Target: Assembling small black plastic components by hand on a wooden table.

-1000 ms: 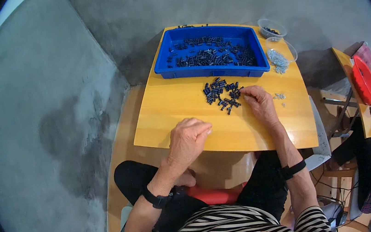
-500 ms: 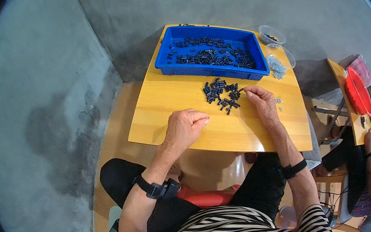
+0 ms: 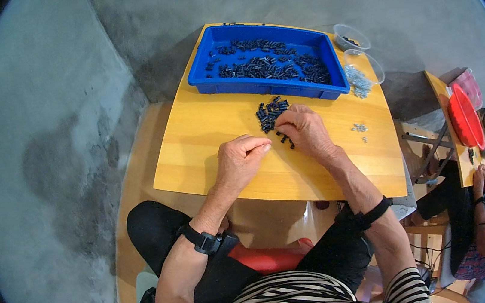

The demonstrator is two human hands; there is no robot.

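Observation:
My left hand (image 3: 240,162) is held over the near part of the wooden table, thumb and forefinger pressed together. What it pinches, if anything, is too small to make out. My right hand (image 3: 308,131) reaches in over a loose pile of small black cylindrical parts (image 3: 270,113), its fingers closed and bent down at the pile's right side. It covers some of the parts, and its fingertips are partly hidden. To the right of that hand lies a little group of small silvery pieces (image 3: 359,128).
Behind the pile stands a blue tray (image 3: 271,89) holding many more black parts. Two clear round tubs are at the far right corner, one with silvery pieces (image 3: 358,81), one with dark parts (image 3: 351,41). Another person's hands (image 3: 481,178) rest at a neighbouring table with a red basin (image 3: 465,118).
My right hand has moved left, from beside the silvery pieces to over the black pile. My left hand keeps its pinch and has barely moved. The whole view has shifted slightly.

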